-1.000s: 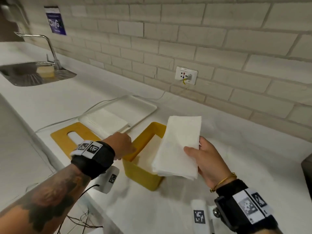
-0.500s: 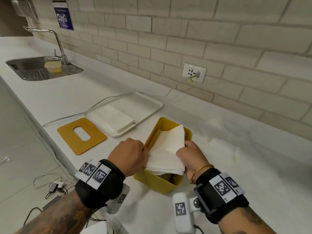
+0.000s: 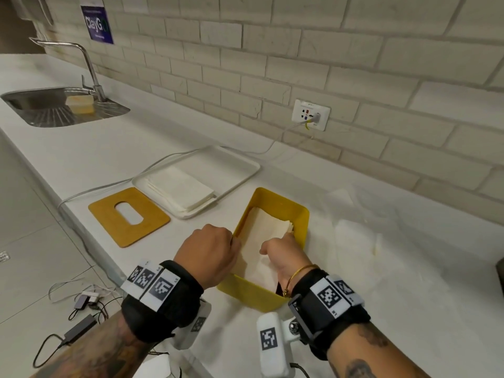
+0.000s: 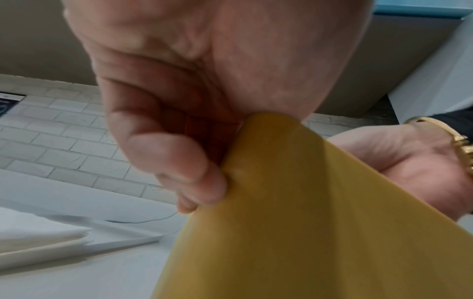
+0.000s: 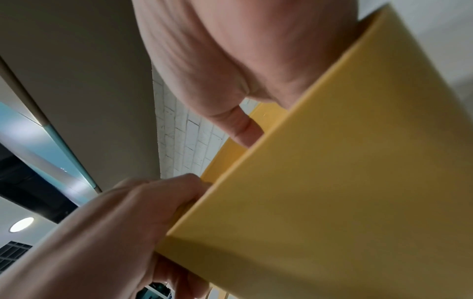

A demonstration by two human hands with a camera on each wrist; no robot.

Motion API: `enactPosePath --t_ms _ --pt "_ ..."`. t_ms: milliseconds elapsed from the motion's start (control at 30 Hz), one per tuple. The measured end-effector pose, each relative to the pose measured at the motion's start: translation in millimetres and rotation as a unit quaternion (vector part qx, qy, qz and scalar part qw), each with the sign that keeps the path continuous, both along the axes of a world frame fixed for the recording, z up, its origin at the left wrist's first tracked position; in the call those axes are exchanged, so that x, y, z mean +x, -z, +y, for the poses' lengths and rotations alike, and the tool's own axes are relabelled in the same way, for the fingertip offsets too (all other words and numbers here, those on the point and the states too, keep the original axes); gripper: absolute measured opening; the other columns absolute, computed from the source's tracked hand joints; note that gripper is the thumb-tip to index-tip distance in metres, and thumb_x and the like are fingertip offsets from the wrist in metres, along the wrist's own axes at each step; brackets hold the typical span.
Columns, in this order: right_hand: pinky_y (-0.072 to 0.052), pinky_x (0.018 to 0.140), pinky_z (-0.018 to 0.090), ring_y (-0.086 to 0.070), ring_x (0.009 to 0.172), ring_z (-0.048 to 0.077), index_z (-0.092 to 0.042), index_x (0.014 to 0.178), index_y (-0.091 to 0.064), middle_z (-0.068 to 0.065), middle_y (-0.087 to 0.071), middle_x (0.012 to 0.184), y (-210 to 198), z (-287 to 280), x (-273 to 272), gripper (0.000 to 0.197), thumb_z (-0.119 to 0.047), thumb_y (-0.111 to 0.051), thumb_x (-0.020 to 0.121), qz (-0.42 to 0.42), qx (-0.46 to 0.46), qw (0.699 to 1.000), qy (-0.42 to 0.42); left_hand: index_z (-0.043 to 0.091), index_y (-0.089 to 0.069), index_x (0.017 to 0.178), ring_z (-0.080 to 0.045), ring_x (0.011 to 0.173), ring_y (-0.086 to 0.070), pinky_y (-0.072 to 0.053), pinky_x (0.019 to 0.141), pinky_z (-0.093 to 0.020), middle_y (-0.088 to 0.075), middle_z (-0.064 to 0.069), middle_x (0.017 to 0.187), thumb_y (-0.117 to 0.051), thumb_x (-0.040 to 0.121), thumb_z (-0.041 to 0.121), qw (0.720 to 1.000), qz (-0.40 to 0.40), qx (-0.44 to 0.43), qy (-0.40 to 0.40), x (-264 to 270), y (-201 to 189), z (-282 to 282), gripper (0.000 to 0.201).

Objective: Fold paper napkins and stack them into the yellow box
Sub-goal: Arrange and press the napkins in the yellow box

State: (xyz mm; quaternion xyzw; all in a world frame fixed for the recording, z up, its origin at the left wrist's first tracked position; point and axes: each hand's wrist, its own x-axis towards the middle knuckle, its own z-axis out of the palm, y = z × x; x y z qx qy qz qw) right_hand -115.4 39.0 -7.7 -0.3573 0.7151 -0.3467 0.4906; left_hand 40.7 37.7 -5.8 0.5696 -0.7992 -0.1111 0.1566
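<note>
Stacking step: right hand (image 3: 283, 252) presses napkins (image 3: 261, 227) down inside the box (image 3: 275, 199), its fingers hidden; left hand (image 3: 210, 252) grips the box wall. Next, probably: fetch napkins from the tray (image 3: 240, 162).

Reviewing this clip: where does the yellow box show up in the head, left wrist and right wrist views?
Head: the yellow box sits low centre on the counter, both hands at it.
Left wrist: its wall fills the lower right, the left hand gripping the rim.
Right wrist: its wall fills the right side, the right hand reaching in from above.
Shared landmark: the white brick wall behind the box.
</note>
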Motion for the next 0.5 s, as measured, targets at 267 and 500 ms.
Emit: enactPosePath --t_ms 267,500 --pt "-0.044 0.097 0.039 -0.049 0.132 0.037 0.001 0.147 -0.034 0.021 -0.046 0.146 -7.1 1.4 2.4 0.058 -0.007 -0.058 0.094 -0.003 0.026 0.999 -0.039 0.011 -0.035 0.061 -0.025 0.054 -0.034 -0.024 0.051 -0.033 -0.037 -0.006 0.057 -0.038 0.105 0.028 1.000 -0.013 -0.002 0.021 3.6 2.7 -2.1 0.047" --pt "-0.029 0.115 0.036 -0.021 0.152 0.024 -0.025 0.161 -0.009 -0.001 -0.010 0.167 -41.2 28.4 5.7 0.078 -0.027 -0.054 0.097 0.107 -0.117 0.980 -0.119 0.009 -0.045 0.064 -0.031 0.058 -0.052 -0.041 0.057 -0.039 -0.052 -0.011 0.062 -0.039 0.106 0.033 0.999 0.010 0.053 0.006 16.9 10.0 -14.2 0.049"
